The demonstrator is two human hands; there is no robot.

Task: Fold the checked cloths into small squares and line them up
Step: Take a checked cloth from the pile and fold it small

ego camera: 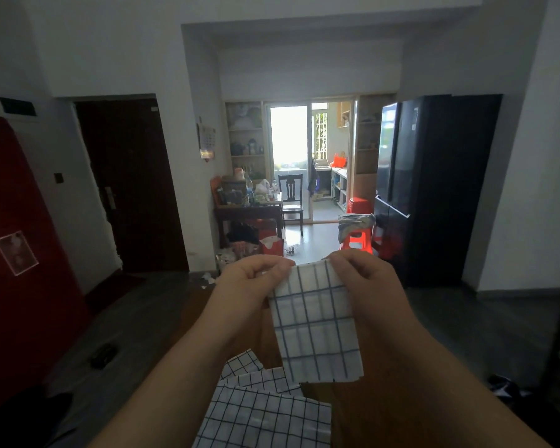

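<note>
Checked cloths (265, 415) on brown tabletop (267, 341); dim cluttered room beyond.

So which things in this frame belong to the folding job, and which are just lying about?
Job: held checked cloth, pinched at its top corners by left hand and right hand; checked cloths lying below.
Lying about: red stool with grey garment, black fridge, cluttered table, dark object lower left.

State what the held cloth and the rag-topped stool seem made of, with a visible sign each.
The cloth looks like thin woven cotton, matt: it hangs limp, without shine. The stool is probably moulded plastic, glossy: uniform orange-red with sheen.
</note>
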